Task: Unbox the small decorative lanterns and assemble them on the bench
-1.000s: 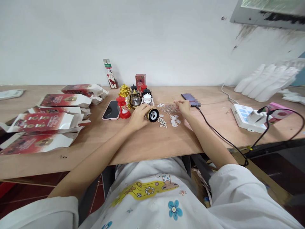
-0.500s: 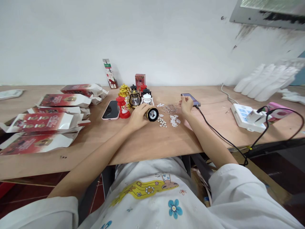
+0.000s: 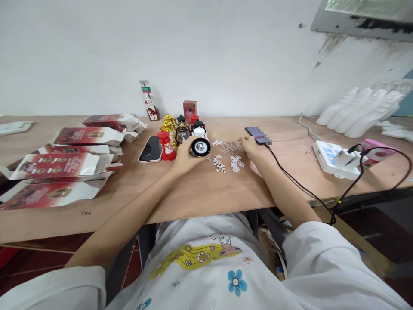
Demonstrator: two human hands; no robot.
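Note:
My left hand (image 3: 185, 157) is closed around a small lantern (image 3: 194, 147), tipped so that its round black-rimmed base faces me. The base has a pale disc in its middle with small details. My right hand (image 3: 249, 145) is over the right edge of a heap of thin metal wire pieces (image 3: 230, 147), its fingers drawn together; anything in them is too small to tell. Small white round pieces (image 3: 219, 165) and white square pieces (image 3: 236, 163) lie in loose piles between the hands.
Several small lanterns, among them a red lantern (image 3: 167, 146), stand behind my left hand. A phone (image 3: 150, 149) lies left of them. Another phone (image 3: 257, 134) trails a black cable on the right. Red-and-white boxes (image 3: 54, 165) cover the left side; a power strip (image 3: 335, 159) sits at right.
My left hand has turned the lantern's base more toward me and shifted it slightly left. My right hand has come down and left, from beside the phone to the wire heap.

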